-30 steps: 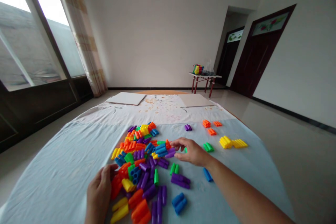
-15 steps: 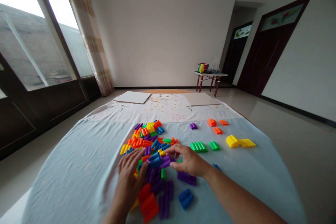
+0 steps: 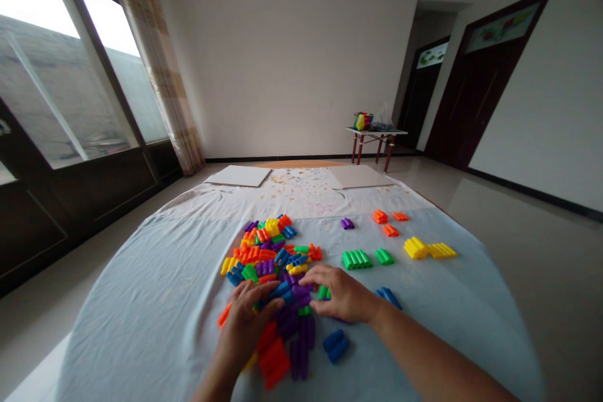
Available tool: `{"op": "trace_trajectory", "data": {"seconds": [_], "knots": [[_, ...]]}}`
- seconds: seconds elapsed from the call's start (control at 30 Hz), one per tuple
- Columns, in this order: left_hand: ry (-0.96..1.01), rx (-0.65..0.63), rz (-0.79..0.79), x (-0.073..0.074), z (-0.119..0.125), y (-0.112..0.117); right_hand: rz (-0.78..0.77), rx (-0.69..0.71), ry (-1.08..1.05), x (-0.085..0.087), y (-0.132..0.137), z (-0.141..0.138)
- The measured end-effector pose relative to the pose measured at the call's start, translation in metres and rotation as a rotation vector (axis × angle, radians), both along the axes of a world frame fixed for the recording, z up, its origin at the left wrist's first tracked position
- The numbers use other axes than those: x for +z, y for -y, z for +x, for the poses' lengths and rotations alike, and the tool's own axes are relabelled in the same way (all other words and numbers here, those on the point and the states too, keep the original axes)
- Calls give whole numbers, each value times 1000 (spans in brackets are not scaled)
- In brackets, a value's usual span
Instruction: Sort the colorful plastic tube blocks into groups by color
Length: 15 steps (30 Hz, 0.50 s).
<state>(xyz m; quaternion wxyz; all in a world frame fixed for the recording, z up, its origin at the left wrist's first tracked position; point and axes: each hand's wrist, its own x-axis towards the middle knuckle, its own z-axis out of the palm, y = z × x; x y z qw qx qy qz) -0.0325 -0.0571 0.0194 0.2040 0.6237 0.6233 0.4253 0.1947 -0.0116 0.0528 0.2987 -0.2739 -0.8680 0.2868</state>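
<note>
My left hand (image 3: 249, 314) has its thumb and fingers around a blue plastic tube block (image 3: 282, 291) over the near part of a mixed pile. Against the blue block's right end sits a purple tube block (image 3: 301, 295), with the fingertips of my right hand (image 3: 343, 294) closed at its right side. Whether the two blocks are joined I cannot tell. Below the hands lie more purple blocks (image 3: 299, 348) and an orange block (image 3: 274, 363). A green block (image 3: 324, 293) shows beside my right fingers, and a separate blue block (image 3: 336, 346) lies below my right hand.
Multicoloured blocks (image 3: 254, 254) spread up the cloth. To the right are groups of green (image 3: 357, 260), yellow (image 3: 415, 248) and orange blocks (image 3: 380, 217), plus a purple one (image 3: 347, 223). Two flat boards (image 3: 239, 176) rest at the table's far end.
My left hand has moved right and slightly down with the blue block, uncovering blue and green blocks at the pile's left. The right hand shifted slightly right and down, beside the purple block.
</note>
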Motion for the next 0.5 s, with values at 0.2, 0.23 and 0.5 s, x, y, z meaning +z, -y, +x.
{"op": "trace_trajectory", "data": {"seconds": [0.2,0.23,0.5], "knots": [[522,95,-118,30,-50,11,134,-67,44,7,1,29],[609,163,-67,37,-56,11,140,-103,42,5,0,33],[535,0,-173,66,-7,3,84,-163,40,-7,-3,13]]}}
